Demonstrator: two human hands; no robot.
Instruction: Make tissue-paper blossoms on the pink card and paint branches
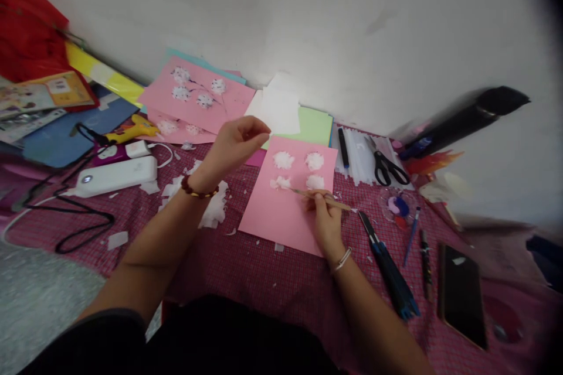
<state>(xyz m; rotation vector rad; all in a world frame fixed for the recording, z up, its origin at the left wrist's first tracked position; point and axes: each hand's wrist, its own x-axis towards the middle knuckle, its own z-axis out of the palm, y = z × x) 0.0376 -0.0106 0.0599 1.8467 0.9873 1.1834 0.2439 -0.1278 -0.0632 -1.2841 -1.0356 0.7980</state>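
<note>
Gripping a stick [340,204], the right hand [326,220] hides its middle; the left hand [237,143] pinches, contents unclear.

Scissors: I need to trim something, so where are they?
In the head view, the scissors lie right of the front pink sheet, just above the paint palette.

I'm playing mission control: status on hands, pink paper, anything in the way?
Left hand up, grip unclear. Right hand holding thin tool, tip near white puff. Pink sheet: four puffs. Possible snag: utility knife beside right hand.
</note>
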